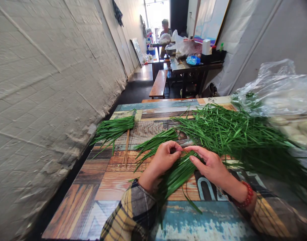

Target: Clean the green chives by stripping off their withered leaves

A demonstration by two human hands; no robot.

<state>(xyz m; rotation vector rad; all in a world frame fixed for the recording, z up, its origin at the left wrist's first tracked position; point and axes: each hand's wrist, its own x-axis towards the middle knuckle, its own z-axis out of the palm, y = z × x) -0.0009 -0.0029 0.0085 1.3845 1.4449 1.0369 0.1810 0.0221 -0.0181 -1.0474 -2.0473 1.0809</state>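
Note:
Over the near part of the table, my left hand (167, 155) is closed in a pinch, and a thin brown stick like a bamboo skewer (185, 151) shows at its fingertips. My right hand (208, 162) meets it there, its forefinger and thumb bent around the top end of a bunch of green chives (179, 175). The bunch fans down toward me, and its held end is partly hidden by my fingers. Just beyond my left hand lies a small bundle of chives (159, 139). Farther left, a neat row of chives (115, 127) has bamboo skewers (127, 149) sticking out of it.
A large loose heap of chives (223, 130) spreads across the table's right side. Behind it are clear plastic bags (279, 90) with pale contents. A brick wall (43, 83) runs along the left. Ahead stand a bench (158, 83), a cluttered table (185, 68) and a seated person (165, 29).

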